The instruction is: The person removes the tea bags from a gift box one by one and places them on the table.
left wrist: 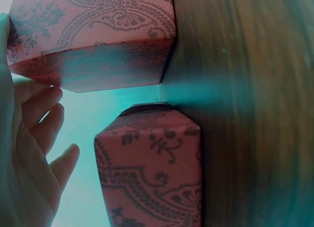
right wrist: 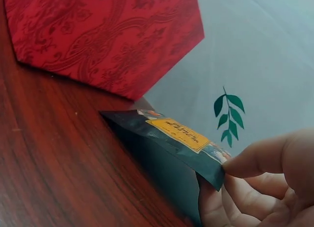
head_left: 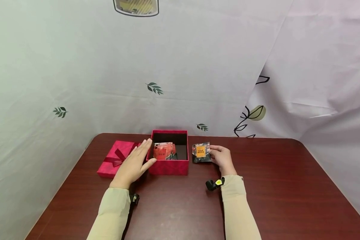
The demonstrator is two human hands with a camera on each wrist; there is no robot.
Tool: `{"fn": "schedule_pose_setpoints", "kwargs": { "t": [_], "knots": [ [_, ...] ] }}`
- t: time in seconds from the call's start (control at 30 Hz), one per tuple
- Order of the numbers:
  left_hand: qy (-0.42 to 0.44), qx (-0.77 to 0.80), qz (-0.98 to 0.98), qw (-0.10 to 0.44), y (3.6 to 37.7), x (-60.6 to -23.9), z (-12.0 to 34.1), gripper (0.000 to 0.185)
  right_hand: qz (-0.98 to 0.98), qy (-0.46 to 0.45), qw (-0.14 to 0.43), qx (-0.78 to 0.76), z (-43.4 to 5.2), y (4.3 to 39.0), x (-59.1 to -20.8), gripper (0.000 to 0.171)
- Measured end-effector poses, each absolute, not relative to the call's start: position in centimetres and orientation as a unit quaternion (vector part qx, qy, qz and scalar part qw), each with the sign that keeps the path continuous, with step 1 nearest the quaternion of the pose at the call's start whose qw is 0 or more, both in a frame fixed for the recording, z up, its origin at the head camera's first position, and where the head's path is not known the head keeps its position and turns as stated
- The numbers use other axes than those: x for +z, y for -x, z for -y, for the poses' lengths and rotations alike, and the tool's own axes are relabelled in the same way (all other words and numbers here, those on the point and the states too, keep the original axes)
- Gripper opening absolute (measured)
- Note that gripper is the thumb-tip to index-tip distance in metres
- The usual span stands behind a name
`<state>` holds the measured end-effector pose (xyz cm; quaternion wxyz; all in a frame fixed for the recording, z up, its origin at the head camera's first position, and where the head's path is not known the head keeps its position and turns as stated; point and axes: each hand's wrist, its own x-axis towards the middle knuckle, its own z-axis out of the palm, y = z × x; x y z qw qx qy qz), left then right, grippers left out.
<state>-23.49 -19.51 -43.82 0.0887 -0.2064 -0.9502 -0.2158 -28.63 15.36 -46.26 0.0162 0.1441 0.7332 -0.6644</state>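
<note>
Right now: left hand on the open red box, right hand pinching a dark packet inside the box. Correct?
Not quite. The right hand pinches the dark packet on the table, right of the open red box, not inside it; the head view shows this. The left hand does rest on the box.

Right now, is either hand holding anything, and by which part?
The right hand pinches the dark packet by its right edge, on the table. The left hand lies open against the red box's left wall, gripping nothing.

Left hand [head_left: 135, 164] flat, fingers straight, thumb spread. Right hand [head_left: 223, 158] curled, thumb and fingers pinching. Both forearms sleeved, extended forward.
</note>
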Motion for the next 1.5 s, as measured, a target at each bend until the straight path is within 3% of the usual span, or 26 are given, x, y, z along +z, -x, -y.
{"fn": "schedule_pose_setpoints", "kwargs": {
  "t": [0.9,1.5],
  "knots": [
    [0.206,-0.21,0.952,0.082,23.6,-43.8,19.6,0.08,-0.843,-0.102,-0.051,-0.526,-14.6,28.5,-45.9,0.02],
    [0.21,-0.198,0.953,0.09,23.6,-43.7,19.5,0.08,-0.772,-0.041,-0.075,-0.629,-12.8,27.2,-41.3,0.019]
  ]
}}
